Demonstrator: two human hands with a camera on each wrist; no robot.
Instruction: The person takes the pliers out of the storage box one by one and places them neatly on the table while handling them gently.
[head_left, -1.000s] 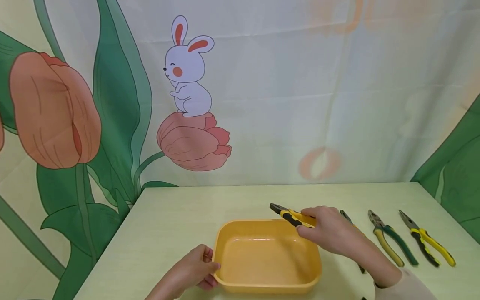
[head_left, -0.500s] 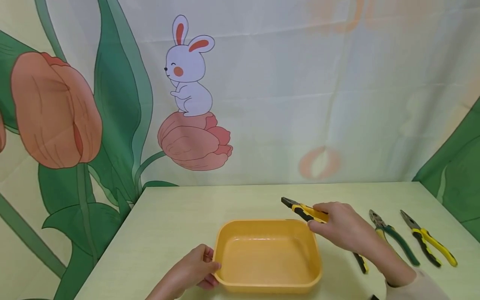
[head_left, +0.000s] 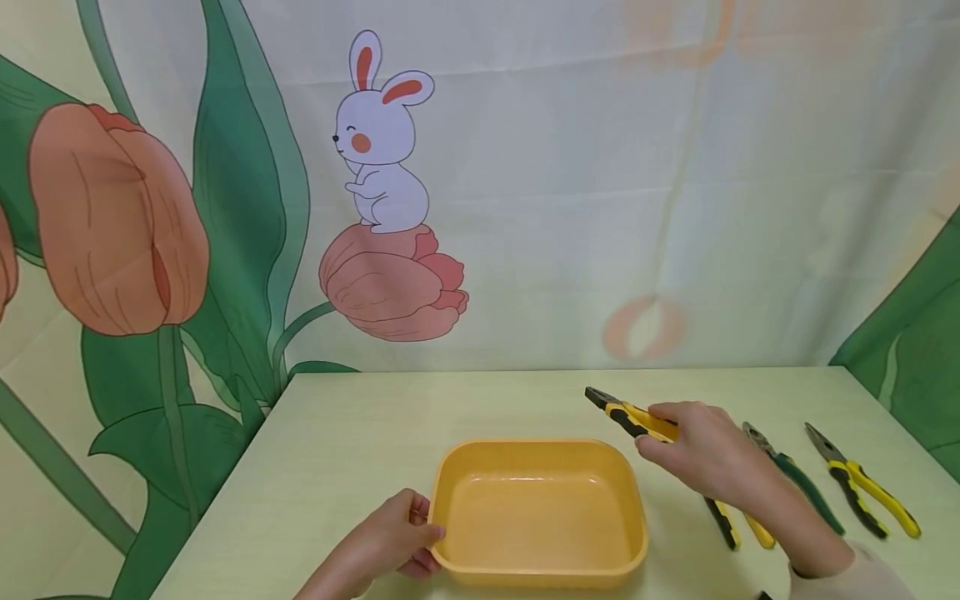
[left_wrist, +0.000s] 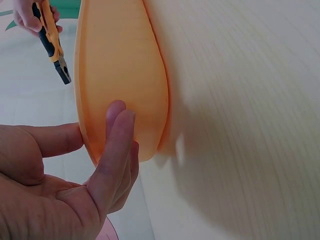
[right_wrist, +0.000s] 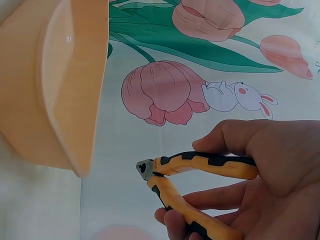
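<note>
My left hand point(head_left: 390, 533) pinches the left rim of a yellow plastic tray point(head_left: 540, 577), thumb at the edge and fingers against its outer wall point(left_wrist: 125, 55). The tray's inside is bare. My right hand point(head_left: 705, 446) holds combination pliers point(head_left: 628, 415) with yellow-and-black handles, raised above the table beyond the tray's back right corner. In the right wrist view the pliers' handles point(right_wrist: 200, 162) are spread, one under the thumb and one against the fingers. Their head points left, away from the palm.
On the right lie green-and-yellow pliers point(head_left: 806, 487), partly covered by my right forearm, and yellow-and-black long-nose pliers point(head_left: 843, 471). A black-and-yellow handle point(head_left: 722, 522) shows below my right hand; the rest is hidden. A printed curtain point(head_left: 525, 208) hangs behind the table point(head_left: 360, 433).
My right hand has moved right and slightly up with the combination pliers, from over the tray's back right corner to beyond it. My left hand and the tray have stayed put.
</note>
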